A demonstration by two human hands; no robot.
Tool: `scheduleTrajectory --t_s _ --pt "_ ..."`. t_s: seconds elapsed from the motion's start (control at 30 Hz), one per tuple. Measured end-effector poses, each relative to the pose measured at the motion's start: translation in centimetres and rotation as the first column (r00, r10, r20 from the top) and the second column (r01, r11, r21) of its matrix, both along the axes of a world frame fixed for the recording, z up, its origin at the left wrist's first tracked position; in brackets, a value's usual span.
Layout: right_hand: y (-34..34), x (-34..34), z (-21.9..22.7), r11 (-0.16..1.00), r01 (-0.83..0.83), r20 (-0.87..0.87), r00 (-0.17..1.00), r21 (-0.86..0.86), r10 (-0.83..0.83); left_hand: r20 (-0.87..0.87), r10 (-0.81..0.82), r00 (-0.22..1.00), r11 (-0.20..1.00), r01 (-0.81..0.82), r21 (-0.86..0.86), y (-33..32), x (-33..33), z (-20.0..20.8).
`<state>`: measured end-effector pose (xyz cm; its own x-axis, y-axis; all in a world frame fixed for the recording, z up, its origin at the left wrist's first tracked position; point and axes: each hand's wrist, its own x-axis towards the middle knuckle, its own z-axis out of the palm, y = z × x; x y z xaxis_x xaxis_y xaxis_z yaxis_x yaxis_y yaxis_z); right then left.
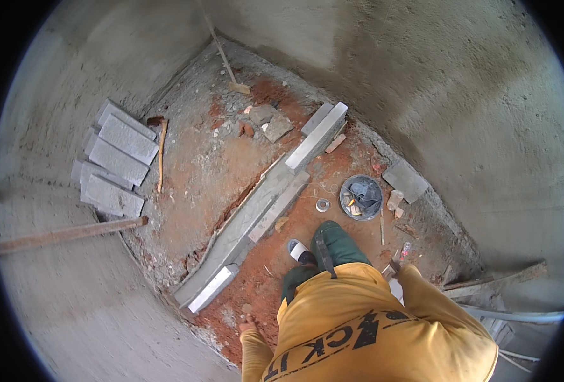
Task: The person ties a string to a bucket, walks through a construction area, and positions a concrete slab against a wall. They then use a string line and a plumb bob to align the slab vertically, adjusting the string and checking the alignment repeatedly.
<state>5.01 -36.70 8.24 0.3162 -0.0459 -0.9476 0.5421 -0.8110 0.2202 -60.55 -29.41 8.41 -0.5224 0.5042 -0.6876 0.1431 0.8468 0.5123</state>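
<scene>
My left hand [247, 323] hangs low over the reddish soil, fingers apart and nothing in them. It is nearest to the lower end of a wet grey mortar bed [240, 223]. A pale concrete block [213, 288] stands on edge at that end of the bed; another long block [318, 136] stands at the far end. Between them a grey slab-like piece [279, 207] runs along the bed's near side. My right hand [396, 267], mostly hidden by the yellow sleeve, is low at my right side. Beside it shows a pale flat object [396, 290], its kind unclear.
A black bucket [361, 197] holding tools and a roll of string or wire [322, 205] sit ahead of my feet. Several grey slabs [123, 149] lean on the left wall beside a wooden handle [162, 156]. Timber [72, 234] juts in at left. Rubble [272, 123] lies beyond the bed.
</scene>
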Motion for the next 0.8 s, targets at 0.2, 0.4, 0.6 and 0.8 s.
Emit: scheduleTrajectory --t_s 0.2,0.4,0.6,0.8 --pt "-3.9 -1.0 -2.9 0.950 0.308 -0.106 0.944 -0.049 -0.311 0.000 -0.176 0.984 0.955 0.171 0.241 19.3 -0.4 -0.1" --pt "9.8 -3.0 -1.7 0.837 0.159 0.054 0.974 0.524 -0.218 0.009 -0.362 0.932 0.901 0.348 0.258 31.2 9.7 -1.4" --pt "22.6 -2.3 4.1 0.746 0.385 -0.060 0.904 0.544 -0.423 -0.064 -0.522 0.850 0.816 0.520 0.251 34.3 12.2 -3.8" --pt "23.7 -3.9 3.3 0.766 0.271 0.135 0.897 0.583 -0.420 -0.082 -0.748 0.659 0.664 0.739 -0.112 39.2 8.9 -4.8"
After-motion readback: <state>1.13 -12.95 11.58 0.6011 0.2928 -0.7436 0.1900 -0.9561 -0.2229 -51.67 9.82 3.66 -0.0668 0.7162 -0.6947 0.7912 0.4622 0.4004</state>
